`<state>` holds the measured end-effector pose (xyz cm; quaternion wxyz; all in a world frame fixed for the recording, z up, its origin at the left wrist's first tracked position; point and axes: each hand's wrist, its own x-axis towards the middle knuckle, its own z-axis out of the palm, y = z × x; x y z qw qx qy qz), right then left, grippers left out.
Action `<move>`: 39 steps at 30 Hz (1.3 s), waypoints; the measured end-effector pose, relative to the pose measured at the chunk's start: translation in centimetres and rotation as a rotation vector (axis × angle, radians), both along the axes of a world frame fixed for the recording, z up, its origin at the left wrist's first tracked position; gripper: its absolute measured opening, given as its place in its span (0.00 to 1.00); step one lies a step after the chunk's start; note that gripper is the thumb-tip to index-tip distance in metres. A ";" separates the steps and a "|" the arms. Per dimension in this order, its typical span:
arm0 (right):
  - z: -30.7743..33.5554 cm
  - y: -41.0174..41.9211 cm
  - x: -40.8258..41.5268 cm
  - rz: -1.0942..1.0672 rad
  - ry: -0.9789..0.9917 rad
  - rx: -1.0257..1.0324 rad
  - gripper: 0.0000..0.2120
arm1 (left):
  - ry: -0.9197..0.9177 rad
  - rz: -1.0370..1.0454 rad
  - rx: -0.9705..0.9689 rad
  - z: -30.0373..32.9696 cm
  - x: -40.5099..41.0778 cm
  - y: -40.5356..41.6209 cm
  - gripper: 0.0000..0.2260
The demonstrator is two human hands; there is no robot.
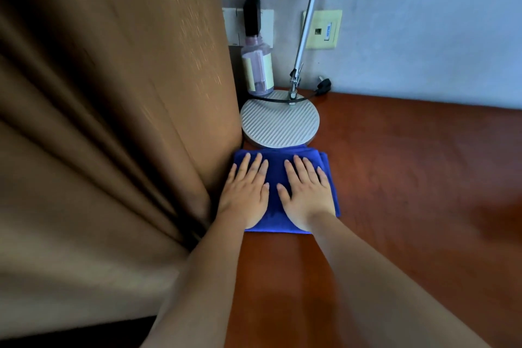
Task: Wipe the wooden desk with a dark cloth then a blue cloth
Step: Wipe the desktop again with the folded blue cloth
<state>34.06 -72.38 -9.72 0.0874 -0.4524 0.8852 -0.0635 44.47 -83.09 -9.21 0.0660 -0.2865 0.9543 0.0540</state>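
A folded blue cloth [275, 159] lies flat on the reddish-brown wooden desk [409, 178], at its left end just in front of a lamp base. My left hand [245, 196] presses on the cloth's left half with straight, spread fingers. My right hand [306, 195] presses on the right half the same way. Both palms lie flat and cover most of the cloth. No dark cloth is in view.
A round ribbed white lamp base [279, 120] with a slanted metal pole [308, 20] touches the cloth's far edge. Behind it stand a clear bottle [257, 65], a wall socket with a black plug [252, 15] and a loose plug [323, 85]. A brown curtain [113, 121] hangs at the left.
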 end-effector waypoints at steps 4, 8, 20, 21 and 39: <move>0.0 2.2 1.6 0.043 -0.002 -0.009 0.40 | -0.013 0.071 0.008 0.0 2.1 3.1 0.25; -0.1 5.0 3.6 0.043 -0.028 -0.067 0.40 | -0.028 0.094 0.018 0.3 3.9 5.9 0.25; -0.1 2.6 0.7 0.009 -0.027 -0.076 0.39 | -0.010 0.073 0.004 -0.4 0.6 2.7 0.25; -0.2 2.1 0.3 -0.005 -0.025 -0.085 0.39 | -0.012 0.061 0.001 -0.3 0.0 2.2 0.25; -0.2 5.7 1.7 0.021 -0.002 -0.077 0.39 | -0.027 0.049 -0.014 0.3 1.8 6.0 0.25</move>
